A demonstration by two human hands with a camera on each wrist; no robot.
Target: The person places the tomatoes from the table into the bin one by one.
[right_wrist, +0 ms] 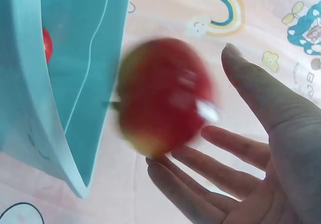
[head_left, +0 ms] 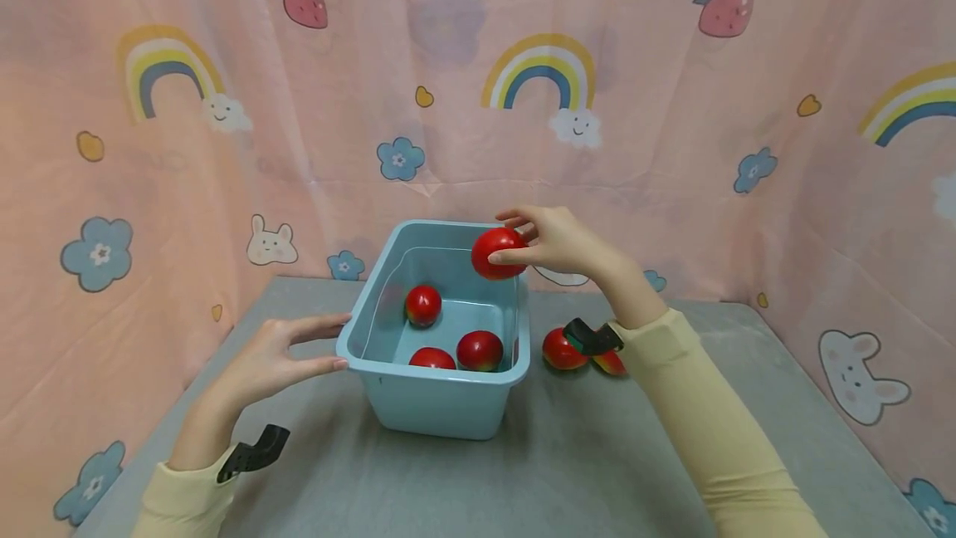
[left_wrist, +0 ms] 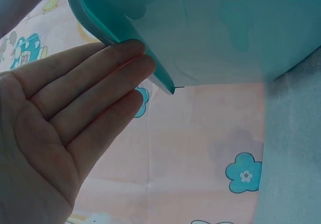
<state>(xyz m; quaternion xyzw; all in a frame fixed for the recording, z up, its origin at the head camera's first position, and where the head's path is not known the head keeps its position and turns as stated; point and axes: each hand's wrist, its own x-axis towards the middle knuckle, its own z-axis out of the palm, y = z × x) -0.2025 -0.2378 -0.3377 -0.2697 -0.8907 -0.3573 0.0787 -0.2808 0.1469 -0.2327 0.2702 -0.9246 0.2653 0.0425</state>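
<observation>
A red apple [head_left: 489,242] with yellowish patches is over the right side of a light blue plastic bin [head_left: 441,405]. My right hand [head_left: 563,241] is right behind it, thumb overlapping the apple in the head view. In the right wrist view the apple [right_wrist: 163,93] is blurred, with the thumb spread away and the fingertips close at its lower edge. Inside the bin lie a far apple [head_left: 423,305], a near right apple [head_left: 480,351] and a near left one [head_left: 433,358], partly hidden by the rim. Straight fingers of my left hand [head_left: 269,359] touch the bin's left rim.
On the grey table [head_left: 597,455], right of the bin, an apple [head_left: 560,349] sits beside another apple [head_left: 611,363], both partly hidden by the right wrist's black mount [head_left: 592,337]. A pink patterned curtain [head_left: 336,148] hangs behind and along the sides.
</observation>
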